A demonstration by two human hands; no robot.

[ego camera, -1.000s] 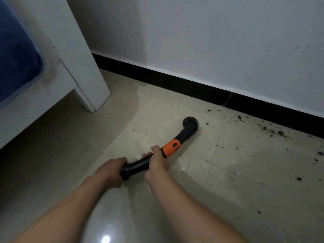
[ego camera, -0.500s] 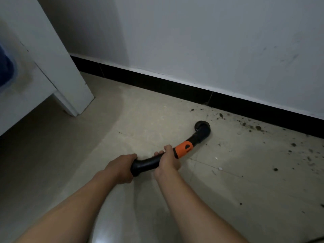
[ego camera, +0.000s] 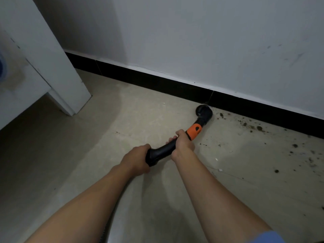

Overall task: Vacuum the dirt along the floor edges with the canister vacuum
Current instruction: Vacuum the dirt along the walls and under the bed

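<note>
Your left hand [ego camera: 138, 159] grips the near end of the black vacuum wand [ego camera: 163, 149]. Your right hand [ego camera: 183, 144] grips it just behind the orange collar [ego camera: 193, 131]. On both hands the fingers [ego camera: 171, 139] are curled tight round the tube. At the far end the round brush nozzle [ego camera: 203, 111] is down at the floor [ego camera: 122, 120], right against the black baseboard [ego camera: 157, 79]; whether it touches the baseboard I cannot tell. The risk is on the right, where most of the dirt [ego camera: 257, 128] lies strewn along the baseboard and out over the tiles. Sweep that way too fast and the brush could push or flick crumbs instead of lifting them. Tip the wand and the brush rim may rise, so suction is lost at the very edge. Press hard and the nozzle could scuff the baseboard. The wand's long axis runs from near-left at your hands to far-right, then bends at an elbow, so the head turns towards the wall.
</note>
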